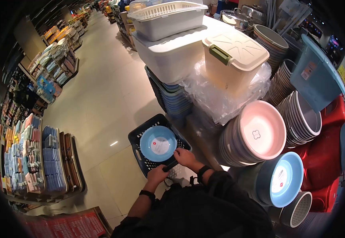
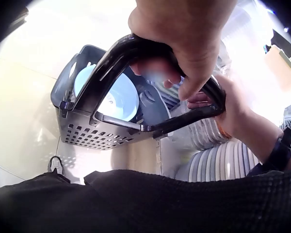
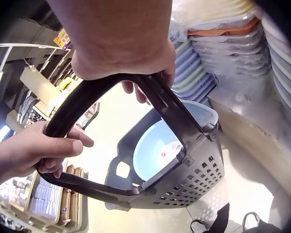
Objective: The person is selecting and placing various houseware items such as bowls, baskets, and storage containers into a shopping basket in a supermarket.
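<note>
A dark grey plastic shopping basket (image 1: 136, 150) with a perforated side hangs in front of the body. Inside it lies a light blue round basin (image 1: 146, 137) with a white and red label on its bottom. My left hand (image 1: 155, 177) grips the basket's black handle (image 3: 80, 104), fingers and thumb curled round it. On the same handle, farther right, my right hand (image 1: 185, 157) has its fingers hooked under the bar, as the right wrist view shows. Both wrists wear dark bands.
Stacked pink basins (image 1: 267, 123), blue basins (image 1: 298, 174) and grey bins stand close on the right. Ahead are white storage boxes (image 1: 156, 51) and a lidded cream box (image 1: 236, 51). A tiled aisle (image 1: 97, 107) runs forward, with towel shelves (image 1: 53, 158) on the left.
</note>
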